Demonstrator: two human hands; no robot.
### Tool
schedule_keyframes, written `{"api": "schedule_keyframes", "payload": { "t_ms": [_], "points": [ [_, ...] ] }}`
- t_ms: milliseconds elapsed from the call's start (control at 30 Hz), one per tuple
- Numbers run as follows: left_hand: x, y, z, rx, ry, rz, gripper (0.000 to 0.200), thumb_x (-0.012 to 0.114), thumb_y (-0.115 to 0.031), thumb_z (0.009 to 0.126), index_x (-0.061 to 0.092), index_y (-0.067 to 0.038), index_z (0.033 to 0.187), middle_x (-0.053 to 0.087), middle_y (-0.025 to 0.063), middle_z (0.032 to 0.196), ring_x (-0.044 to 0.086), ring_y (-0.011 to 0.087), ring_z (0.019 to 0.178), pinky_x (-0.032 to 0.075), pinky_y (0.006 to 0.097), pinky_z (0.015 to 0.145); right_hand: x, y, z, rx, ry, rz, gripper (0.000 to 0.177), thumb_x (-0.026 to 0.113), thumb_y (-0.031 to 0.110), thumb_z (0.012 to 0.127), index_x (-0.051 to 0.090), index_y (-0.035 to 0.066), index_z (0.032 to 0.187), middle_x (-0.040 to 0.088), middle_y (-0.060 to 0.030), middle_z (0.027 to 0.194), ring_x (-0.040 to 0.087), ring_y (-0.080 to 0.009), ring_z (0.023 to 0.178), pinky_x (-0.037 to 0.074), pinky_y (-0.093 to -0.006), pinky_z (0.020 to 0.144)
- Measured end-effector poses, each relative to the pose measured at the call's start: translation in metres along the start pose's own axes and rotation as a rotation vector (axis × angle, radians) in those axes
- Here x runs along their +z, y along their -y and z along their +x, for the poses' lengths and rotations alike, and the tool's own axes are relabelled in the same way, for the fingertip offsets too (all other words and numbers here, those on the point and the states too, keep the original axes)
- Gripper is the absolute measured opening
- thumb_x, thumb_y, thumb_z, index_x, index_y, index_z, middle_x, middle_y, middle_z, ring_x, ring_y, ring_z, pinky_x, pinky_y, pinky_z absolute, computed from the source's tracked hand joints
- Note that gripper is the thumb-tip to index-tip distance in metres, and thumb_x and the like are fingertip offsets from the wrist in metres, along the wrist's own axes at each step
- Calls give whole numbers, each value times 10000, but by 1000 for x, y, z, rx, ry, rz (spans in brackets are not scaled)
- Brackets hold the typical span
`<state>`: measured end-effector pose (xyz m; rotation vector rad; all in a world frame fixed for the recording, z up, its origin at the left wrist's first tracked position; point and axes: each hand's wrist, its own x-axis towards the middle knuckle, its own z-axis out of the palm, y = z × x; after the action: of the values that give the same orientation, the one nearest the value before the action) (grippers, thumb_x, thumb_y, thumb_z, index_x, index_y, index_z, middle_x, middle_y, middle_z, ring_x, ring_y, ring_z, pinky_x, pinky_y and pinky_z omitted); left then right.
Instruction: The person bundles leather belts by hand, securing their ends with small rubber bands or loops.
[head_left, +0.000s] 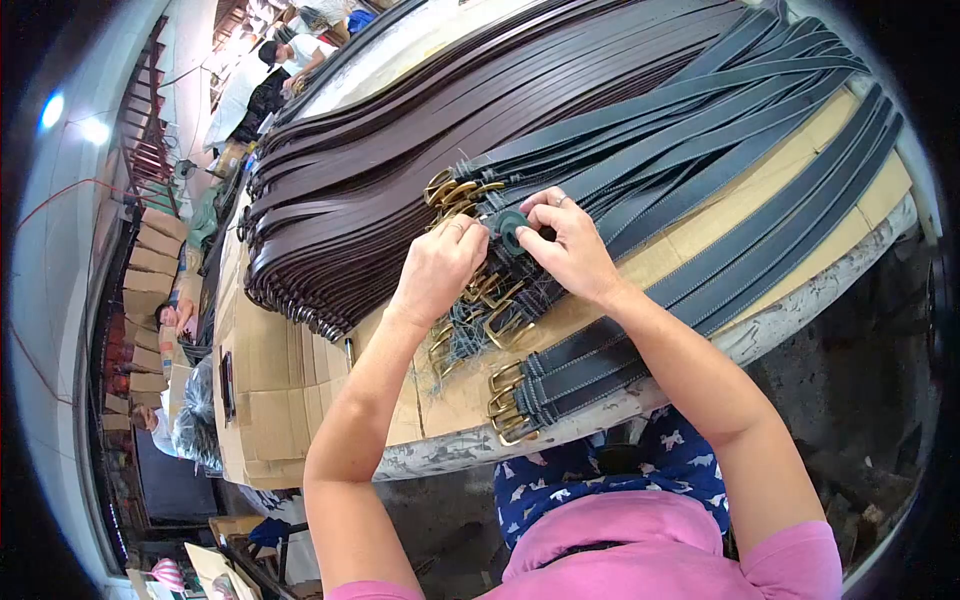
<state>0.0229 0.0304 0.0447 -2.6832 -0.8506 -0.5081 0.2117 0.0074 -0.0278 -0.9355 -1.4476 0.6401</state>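
My right hand has its thumb and fingers closed around a dark green round disc, which looks like a small spool. Close to the disc's left side, my left hand is closed in a pinch; what its fingertips hold is too small to make out. Both hands are above a heap of brass-coloured buckles on the ends of dark blue-grey stitched belts. Loose dark threads hang among these buckles.
Dark brown belts lie in a thick stack at the left and back. Several blue-grey belts with brass buckles run along the front edge. Cardboard covers the table. Other people are in the background.
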Motion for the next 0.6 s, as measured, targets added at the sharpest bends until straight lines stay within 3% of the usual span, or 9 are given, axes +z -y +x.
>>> {"api": "schedule_keyframes", "payload": {
  "t_ms": [433, 600],
  "points": [
    [2, -6, -4, -68, -111, -81, 148, 703, -3, 764, 632, -21, 893, 651, 94, 885, 660, 251, 808, 541, 336, 698, 1, -2, 0, -16, 5, -7, 174, 656, 86, 818, 552, -40, 759, 600, -141, 988, 585, -252, 935, 452, -329, 841],
    [14, -19, -13, -408, -381, -318, 79, 668, -18, 832, 629, 5, 895, 625, 119, 895, 634, 242, 791, 512, 334, 728, -4, 6, 2, 19, 5, 14, 164, 647, 79, 834, 553, -40, 773, 600, -137, 977, 585, -241, 915, 455, -319, 821]
  ]
}}
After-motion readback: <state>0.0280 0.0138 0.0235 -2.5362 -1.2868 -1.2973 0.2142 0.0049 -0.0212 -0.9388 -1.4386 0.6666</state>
